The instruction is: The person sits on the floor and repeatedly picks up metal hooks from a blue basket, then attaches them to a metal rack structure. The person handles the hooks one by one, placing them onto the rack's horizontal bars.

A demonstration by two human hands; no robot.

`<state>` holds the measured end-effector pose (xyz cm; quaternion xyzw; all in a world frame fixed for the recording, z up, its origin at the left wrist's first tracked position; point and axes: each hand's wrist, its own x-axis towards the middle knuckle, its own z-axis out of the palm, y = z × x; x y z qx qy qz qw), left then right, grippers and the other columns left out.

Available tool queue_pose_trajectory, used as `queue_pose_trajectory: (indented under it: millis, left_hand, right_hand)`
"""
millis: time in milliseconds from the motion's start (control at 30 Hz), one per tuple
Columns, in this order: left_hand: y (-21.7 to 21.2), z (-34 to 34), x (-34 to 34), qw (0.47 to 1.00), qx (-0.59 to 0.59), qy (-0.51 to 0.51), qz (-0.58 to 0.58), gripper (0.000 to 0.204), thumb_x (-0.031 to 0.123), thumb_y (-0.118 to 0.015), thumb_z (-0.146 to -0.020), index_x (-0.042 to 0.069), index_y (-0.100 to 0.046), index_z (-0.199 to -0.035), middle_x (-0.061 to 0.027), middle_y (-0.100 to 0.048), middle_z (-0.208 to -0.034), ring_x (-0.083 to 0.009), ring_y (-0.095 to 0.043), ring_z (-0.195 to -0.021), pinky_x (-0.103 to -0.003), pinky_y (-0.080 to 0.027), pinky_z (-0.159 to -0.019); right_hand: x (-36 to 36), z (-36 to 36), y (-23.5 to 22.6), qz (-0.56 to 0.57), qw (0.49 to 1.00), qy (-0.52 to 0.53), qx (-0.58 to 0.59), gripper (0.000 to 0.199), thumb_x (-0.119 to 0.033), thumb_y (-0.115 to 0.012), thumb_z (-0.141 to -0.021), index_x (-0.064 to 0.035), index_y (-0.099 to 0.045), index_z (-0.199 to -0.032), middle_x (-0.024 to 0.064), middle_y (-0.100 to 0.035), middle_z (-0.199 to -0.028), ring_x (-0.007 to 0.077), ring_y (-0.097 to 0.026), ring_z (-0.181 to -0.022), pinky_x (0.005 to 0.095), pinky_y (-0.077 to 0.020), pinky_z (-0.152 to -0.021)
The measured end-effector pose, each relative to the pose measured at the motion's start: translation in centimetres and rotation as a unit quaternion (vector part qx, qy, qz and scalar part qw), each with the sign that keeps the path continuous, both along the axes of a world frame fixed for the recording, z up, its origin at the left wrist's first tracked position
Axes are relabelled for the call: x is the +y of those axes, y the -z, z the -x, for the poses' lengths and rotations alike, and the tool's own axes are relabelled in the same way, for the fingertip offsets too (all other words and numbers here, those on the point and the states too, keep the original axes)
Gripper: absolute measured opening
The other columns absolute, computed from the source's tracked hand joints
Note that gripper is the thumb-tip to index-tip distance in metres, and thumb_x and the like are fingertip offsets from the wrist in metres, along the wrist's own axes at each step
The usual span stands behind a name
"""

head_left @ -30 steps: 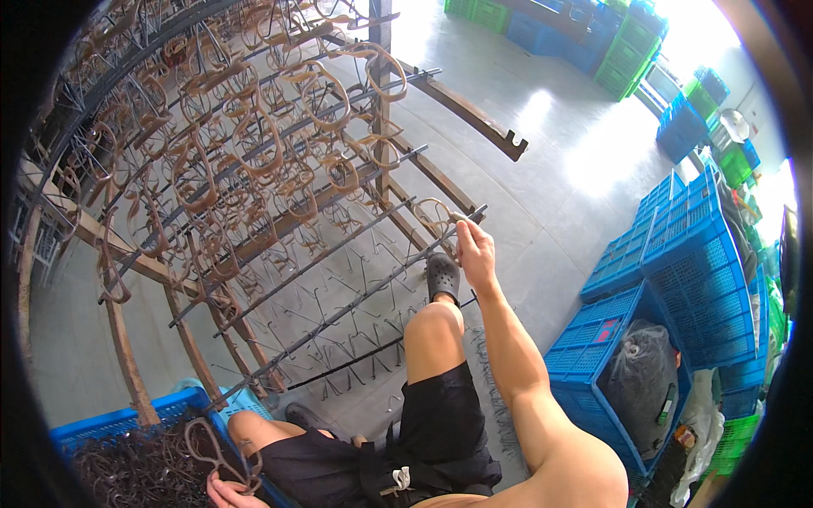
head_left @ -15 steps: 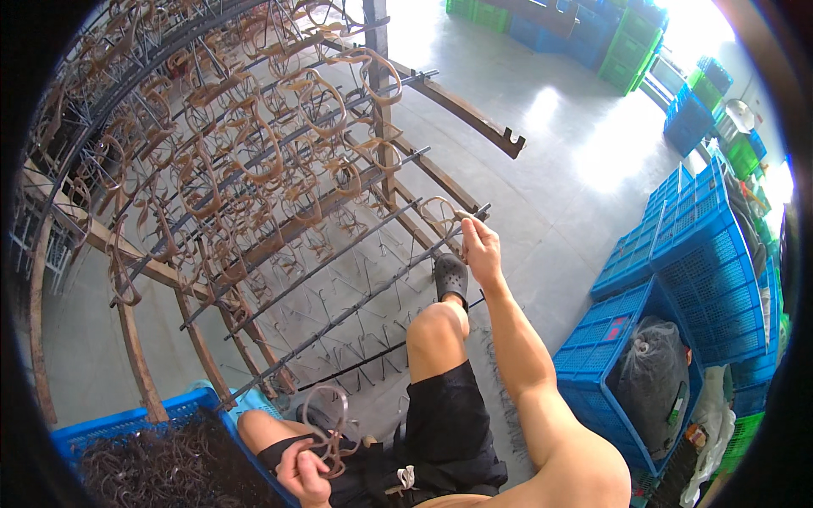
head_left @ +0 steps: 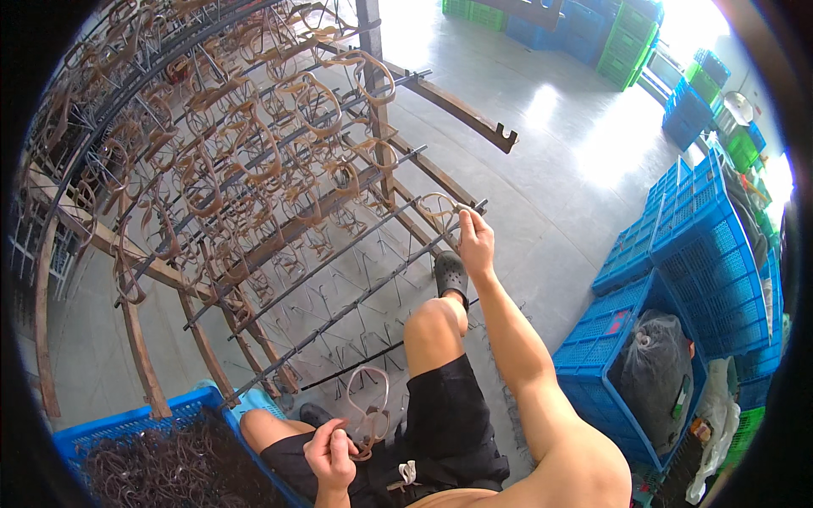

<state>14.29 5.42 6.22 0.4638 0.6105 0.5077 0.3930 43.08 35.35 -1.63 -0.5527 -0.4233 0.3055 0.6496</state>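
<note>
I've got the looped frame [head_left: 373, 413] by the black shorts [head_left: 447, 415], left hand [head_left: 332, 453] pinching its near end; probably light, bendy, so grip its bridge. Right hand [head_left: 477, 241] pinches a tan loop [head_left: 438, 195] near the tip of a rod [head_left: 373, 293].

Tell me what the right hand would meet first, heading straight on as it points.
Likely the dark rod, its end just by the right hand, though depth is unclear.

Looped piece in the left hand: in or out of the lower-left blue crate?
Out: the left hand holds the looped piece away from the crate.
</note>
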Motion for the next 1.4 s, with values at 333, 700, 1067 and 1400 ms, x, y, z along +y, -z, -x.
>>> queue_pose_trajectory:
  millis: [333, 700, 1067, 1400]
  left_hand:
    - [0.6, -2.2, 2.6, 0.997, -0.062, 0.030, -0.024, 0.020, 0.008, -0.044, -0.091, -0.005, -0.055, -0.102, -0.0039, -0.052, -0.056, -0.0074, -0.046, -0.045, -0.021, -0.035, -0.043]
    - [1.2, -4.5, 4.0, 0.999, 0.009, 0.003, -0.038, 0.029, 0.007, -0.059, -0.082, -0.002, -0.049, -0.108, -0.0080, -0.051, -0.092, -0.0100, -0.049, -0.056, -0.021, -0.043, -0.051]
    - [1.6, 0.3, 1.6, 0.998, -0.033, 0.046, 0.014, 0.016, -0.005, -0.061, -0.079, 0.001, -0.052, -0.091, -0.0073, -0.057, -0.087, -0.0097, -0.056, -0.070, -0.021, -0.048, -0.059]
    - [2.1, 0.0, 2.2, 0.954, -0.285, -0.020, 0.089, 0.020, 0.009, -0.053, -0.090, 0.004, -0.046, -0.108, -0.0132, -0.063, -0.085, -0.0106, -0.056, -0.062, -0.022, -0.048, -0.048]
  right_hand:
    - [-6.1, 1.9, -5.7, 0.031, 0.937, 0.115, -0.328, 0.034, -0.020, -0.054, -0.086, 0.0037, -0.047, -0.110, 0.0235, -0.036, -0.118, 0.0375, -0.036, -0.106, 0.0420, -0.0312, -0.092]
    - [-17.8, 11.5, -7.2, 0.082, 0.988, -0.097, -0.089, 0.023, -0.003, -0.045, -0.091, 0.0014, -0.049, -0.112, 0.0032, -0.054, -0.064, 0.0109, -0.052, -0.052, 0.0229, -0.0432, -0.049]
    - [-4.7, 7.8, -2.2, 0.064, 0.982, 0.028, 0.174, 0.020, -0.022, -0.054, -0.091, -0.0036, -0.061, -0.095, -0.0023, -0.045, -0.053, 0.0044, -0.036, -0.038, 0.0204, -0.0294, -0.033]
    - [-3.7, 7.5, -1.7, 0.050, 0.967, -0.058, 0.242, 0.018, -0.017, -0.055, -0.089, -0.0012, -0.062, -0.093, -0.0036, -0.040, -0.049, 0.0049, -0.032, -0.035, 0.0216, -0.0244, -0.032]
